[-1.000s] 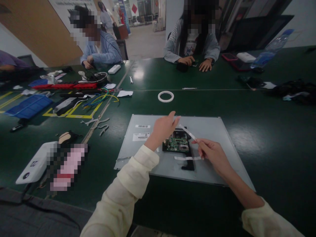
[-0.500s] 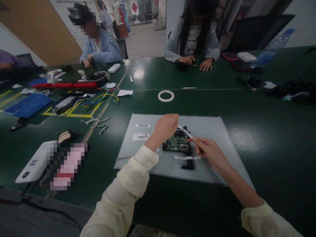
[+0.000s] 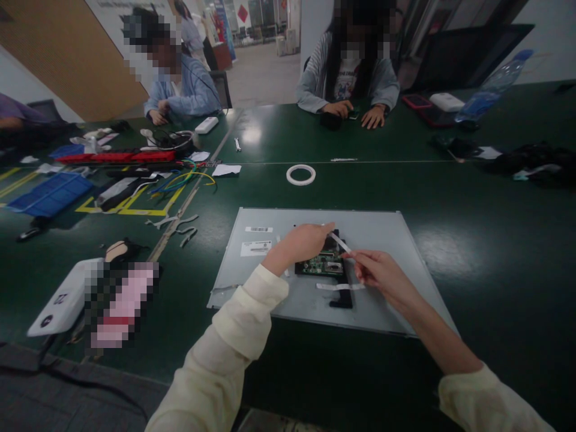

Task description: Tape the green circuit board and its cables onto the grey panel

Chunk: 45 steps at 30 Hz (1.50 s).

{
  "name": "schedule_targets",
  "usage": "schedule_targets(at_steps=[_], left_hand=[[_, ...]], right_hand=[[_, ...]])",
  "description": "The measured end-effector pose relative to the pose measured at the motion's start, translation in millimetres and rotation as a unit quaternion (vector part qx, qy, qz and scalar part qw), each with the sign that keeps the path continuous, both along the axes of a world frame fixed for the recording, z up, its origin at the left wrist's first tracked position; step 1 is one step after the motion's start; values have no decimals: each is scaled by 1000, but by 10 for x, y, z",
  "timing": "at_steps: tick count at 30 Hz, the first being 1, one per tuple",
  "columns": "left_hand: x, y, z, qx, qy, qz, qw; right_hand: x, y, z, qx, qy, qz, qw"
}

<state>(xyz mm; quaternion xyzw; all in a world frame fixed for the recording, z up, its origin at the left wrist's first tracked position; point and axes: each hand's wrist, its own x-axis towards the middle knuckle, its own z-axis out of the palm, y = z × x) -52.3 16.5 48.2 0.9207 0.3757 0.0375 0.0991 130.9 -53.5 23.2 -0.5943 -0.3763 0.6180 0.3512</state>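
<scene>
Head: hands (image 3: 306, 245) (image 3: 378, 270) hold white strip (image 3: 341, 243); blue tray's (image 3: 49, 196) contents unclear.

Light is dim, colours muted. Soft glare whitens the green surface (image 3: 504, 240) right of the grey panel (image 3: 382, 240); deep shadow lies below its near edge. Wide-angle distortion stretches the bottle (image 3: 490, 93), print on the label (image 3: 256, 248) blurs, and blocky pixels cover a pink item (image 3: 121, 300).

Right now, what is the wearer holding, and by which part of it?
A narrow, flat, white tape-like strip: the right hand pinches its nearer end. The left hand is at its farther end; whether it grips is unclear.
</scene>
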Motion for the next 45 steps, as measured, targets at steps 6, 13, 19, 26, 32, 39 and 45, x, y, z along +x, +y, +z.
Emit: schedule_targets(at_steps=[6,13,19,26,32,39,45], left_hand=[[-58,92,-12,-5,-58,15,998],[-9,56,193,-13,-187,-88,978],[45,58,153,62,-63,-109,990],[106,-2,168,100,-57,-157,981],[100,-31,229,97,-71,-156,980],[109,-15,135,121,-37,-83,988],[-50,122,107,213,-56,119,968]], right_hand=[[-5,-8,-10,32,-12,2,999],[-81,-73,17,115,-29,69,991],[-76,-88,15,165,-137,85,973],[-1,-96,27,301,-374,9,877],[61,-76,75,398,-331,12,855],[-61,-113,15,240,-200,73,947],[-104,-62,-16,159,-104,49,981]])
